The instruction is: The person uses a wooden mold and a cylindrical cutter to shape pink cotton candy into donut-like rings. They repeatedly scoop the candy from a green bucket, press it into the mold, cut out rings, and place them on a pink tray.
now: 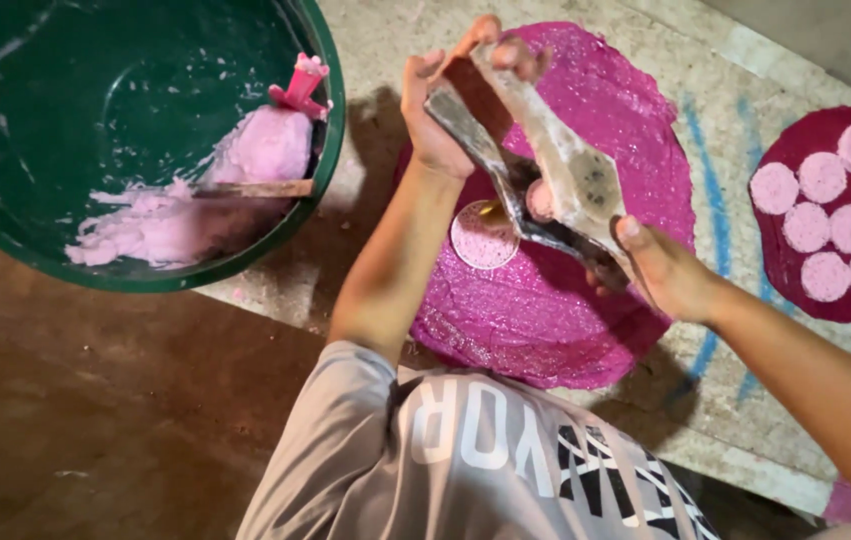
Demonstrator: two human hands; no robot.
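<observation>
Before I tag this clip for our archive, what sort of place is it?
Probably a small, informal food-making spot at floor level: a green tub of pink dough, pink round cakes laid out on a dark mat, and a hinged press held in both hands.

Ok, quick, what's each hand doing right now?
Left hand: closed on the top ends of the hinged press.
Right hand: gripping the press's lower end.

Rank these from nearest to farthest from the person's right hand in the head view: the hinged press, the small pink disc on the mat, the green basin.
1. Hinged press: held by the right hand.
2. Small pink disc: on the magenta mat, left of that hand.
3. Green basin: far left.
</observation>
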